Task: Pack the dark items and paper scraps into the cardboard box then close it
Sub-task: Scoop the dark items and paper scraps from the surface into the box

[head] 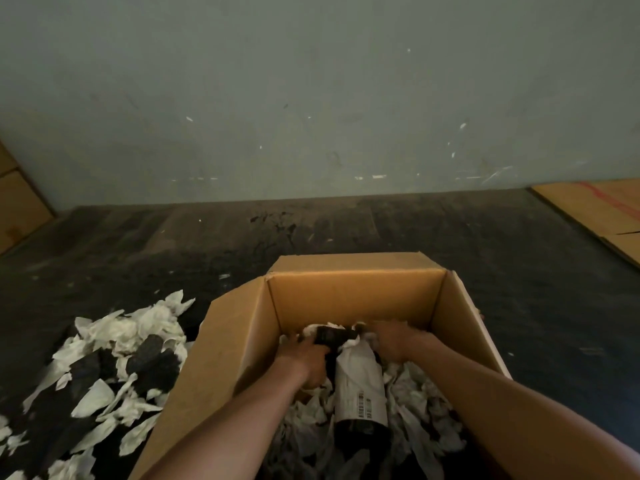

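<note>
At the far left edge, flat cardboard (17, 202) leans by the wall (311, 81). On the dark floor (138, 244), left of the box, lies a pile of white paper scraps (138, 327) mixed with dark items (152, 362); the pile touches or nearly touches the box's left side. The cardboard box (353, 292) stands open on the floor at centre, its left flap (221, 348) angled outward, its far flap upright and its right flap (467, 327) raised. Inside the box, more paper scraps (415, 403) cover the bottom. A dark bottle (360, 393), wrapped in white paper bearing a barcode label, lies among these scraps with its neck pointing to the far wall of the box. The left hand (308, 358) reaches into the box and its fingers curl round the neck end of the bottle. The right hand (391, 341) is also inside the box, just right of the neck, fingers bent downward into the paper beside the bottle; motion blur prevents a reading of whether it grips anything. Both forearms enter from the bottom edge. At the far right, a flattened sheet of cardboard (595, 209) with a red mark lies on the floor, well apart from the box.
</note>
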`<state>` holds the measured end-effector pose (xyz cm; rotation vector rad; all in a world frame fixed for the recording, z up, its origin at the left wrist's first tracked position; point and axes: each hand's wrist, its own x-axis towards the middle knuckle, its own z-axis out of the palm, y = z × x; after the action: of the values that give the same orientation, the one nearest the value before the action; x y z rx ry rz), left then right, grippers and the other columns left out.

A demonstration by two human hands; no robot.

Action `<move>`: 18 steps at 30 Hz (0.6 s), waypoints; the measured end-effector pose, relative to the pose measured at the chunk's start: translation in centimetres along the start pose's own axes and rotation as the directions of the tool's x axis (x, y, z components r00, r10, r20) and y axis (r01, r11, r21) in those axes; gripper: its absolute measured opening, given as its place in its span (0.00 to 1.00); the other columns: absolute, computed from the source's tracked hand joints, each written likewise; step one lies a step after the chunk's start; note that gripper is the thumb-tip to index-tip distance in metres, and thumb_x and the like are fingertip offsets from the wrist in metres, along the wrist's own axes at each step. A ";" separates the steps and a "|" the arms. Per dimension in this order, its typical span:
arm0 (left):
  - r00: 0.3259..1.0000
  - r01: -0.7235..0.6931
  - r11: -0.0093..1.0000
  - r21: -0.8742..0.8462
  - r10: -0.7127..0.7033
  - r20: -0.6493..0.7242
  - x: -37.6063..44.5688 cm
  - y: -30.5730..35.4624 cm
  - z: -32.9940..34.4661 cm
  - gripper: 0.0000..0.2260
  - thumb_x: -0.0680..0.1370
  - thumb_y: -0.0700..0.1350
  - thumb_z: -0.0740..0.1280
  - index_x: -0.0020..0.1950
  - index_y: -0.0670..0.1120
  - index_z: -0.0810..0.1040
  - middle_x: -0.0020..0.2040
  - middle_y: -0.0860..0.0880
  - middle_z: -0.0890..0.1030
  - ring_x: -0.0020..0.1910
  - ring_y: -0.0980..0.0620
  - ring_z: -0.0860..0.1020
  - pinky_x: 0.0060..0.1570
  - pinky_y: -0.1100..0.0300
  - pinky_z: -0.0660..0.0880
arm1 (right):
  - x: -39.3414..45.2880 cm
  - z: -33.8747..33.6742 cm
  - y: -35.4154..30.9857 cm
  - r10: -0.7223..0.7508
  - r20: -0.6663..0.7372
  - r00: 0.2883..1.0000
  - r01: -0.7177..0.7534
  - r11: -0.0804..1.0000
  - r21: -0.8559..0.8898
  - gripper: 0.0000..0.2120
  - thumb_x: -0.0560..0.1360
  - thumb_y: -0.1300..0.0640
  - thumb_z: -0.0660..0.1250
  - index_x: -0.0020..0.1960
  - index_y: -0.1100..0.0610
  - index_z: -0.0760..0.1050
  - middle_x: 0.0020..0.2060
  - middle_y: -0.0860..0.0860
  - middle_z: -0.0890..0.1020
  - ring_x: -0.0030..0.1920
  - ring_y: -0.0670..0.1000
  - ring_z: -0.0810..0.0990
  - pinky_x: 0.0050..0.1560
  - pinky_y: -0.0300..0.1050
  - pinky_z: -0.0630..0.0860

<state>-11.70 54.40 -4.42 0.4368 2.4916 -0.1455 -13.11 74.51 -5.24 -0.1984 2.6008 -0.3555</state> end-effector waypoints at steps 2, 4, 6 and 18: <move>0.994 0.064 0.998 0.021 -0.066 0.083 0.0 -0.3 -0.3 0.25 0.81 0.48 0.57 0.79 0.52 0.57 0.80 0.44 0.48 0.77 0.35 0.50 0.73 0.37 0.51 | -0.7 -1.5 0.6 0.065 -0.074 0.995 -0.070 0.995 -0.067 0.12 0.78 0.49 0.62 0.59 0.51 0.76 0.56 0.53 0.81 0.53 0.54 0.79 0.56 0.54 0.77; 0.997 0.075 0.995 -0.060 -0.073 0.035 0.1 -0.5 -0.4 0.26 0.81 0.48 0.57 0.79 0.51 0.55 0.80 0.43 0.49 0.76 0.34 0.52 0.73 0.37 0.53 | -1.0 -2.5 1.4 0.113 -0.112 0.987 -0.124 0.988 -0.087 0.12 0.79 0.50 0.61 0.60 0.51 0.76 0.56 0.52 0.80 0.54 0.54 0.79 0.56 0.54 0.77; 0.995 0.068 0.978 -0.198 -0.082 -0.061 0.5 -0.6 0.2 0.28 0.80 0.49 0.57 0.79 0.51 0.53 0.79 0.42 0.53 0.76 0.37 0.56 0.72 0.38 0.55 | -1.1 -2.3 1.9 0.128 -0.025 0.991 -0.130 0.983 -0.132 0.15 0.79 0.50 0.61 0.63 0.52 0.73 0.61 0.53 0.78 0.58 0.55 0.78 0.60 0.55 0.75; 0.999 0.039 0.984 -0.171 -0.040 -0.002 -2.9 0.2 -1.7 0.21 0.81 0.49 0.56 0.75 0.51 0.65 0.73 0.43 0.68 0.69 0.42 0.68 0.67 0.47 0.66 | -5.1 -4.2 0.3 0.071 0.156 0.985 -0.044 0.984 -0.171 0.19 0.79 0.55 0.62 0.69 0.57 0.69 0.64 0.54 0.76 0.60 0.54 0.76 0.59 0.47 0.73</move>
<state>-10.35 54.12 -1.41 0.3163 2.4933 0.0543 -10.81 76.75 0.60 -0.2006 2.4691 -0.0953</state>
